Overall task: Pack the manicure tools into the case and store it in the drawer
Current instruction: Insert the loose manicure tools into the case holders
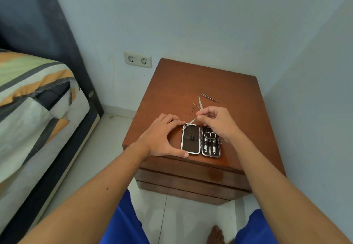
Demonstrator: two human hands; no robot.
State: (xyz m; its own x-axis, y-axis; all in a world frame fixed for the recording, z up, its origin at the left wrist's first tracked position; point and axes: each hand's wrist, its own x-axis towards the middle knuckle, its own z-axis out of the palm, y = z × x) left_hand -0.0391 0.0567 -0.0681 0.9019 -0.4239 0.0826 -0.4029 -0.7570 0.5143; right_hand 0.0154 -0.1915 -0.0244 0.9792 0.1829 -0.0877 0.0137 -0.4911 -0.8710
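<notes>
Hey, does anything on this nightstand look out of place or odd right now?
Yes. Tweezers and two thin tools lie loose behind the open case, whose left half is empty. Dark spots mark the nightstand top.

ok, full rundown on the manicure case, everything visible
The manicure case lies open flat near the nightstand's front edge. Black lining, silvery metal rim, two hinged halves. Its left half holds empty loops; its right half holds scissors and two clippers. The left hand cups its left side; the right hand hovers above it.
</notes>
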